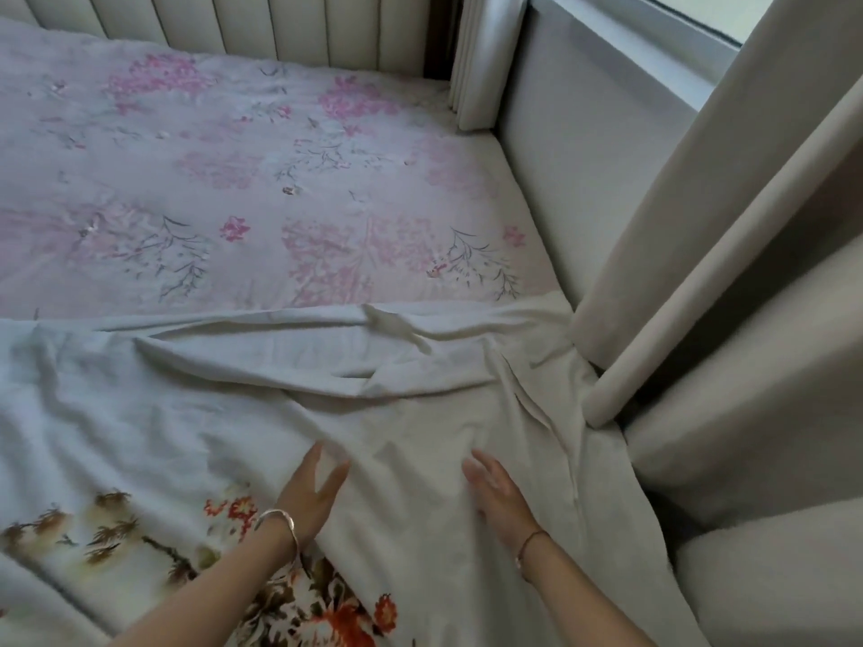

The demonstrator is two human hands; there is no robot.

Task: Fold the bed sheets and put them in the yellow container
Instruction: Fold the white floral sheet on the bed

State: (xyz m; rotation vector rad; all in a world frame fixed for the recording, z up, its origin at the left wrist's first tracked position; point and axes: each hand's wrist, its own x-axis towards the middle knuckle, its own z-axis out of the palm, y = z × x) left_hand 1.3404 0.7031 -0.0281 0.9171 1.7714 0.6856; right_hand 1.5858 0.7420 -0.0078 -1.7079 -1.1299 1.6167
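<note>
Left hand (310, 495) and right hand (497, 490) lie flat, fingers straight, on the white sheet (420, 389) spread over the bed (233, 179); no writing is legible.

One head-worn view looks forward and down across the bed (233, 179), close above the left hand (310, 495) and right hand (497, 490) at 6 o'clock. The headboard (327, 30) lies at 12 and the curtain (747, 226) at 3.

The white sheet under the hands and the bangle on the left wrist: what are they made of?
The white sheet looks like soft matte woven cloth, perhaps cotton: it lies in loose creases and folds. The bangle looks like polished metal, maybe silver: pale grey with a bright glint.
</note>
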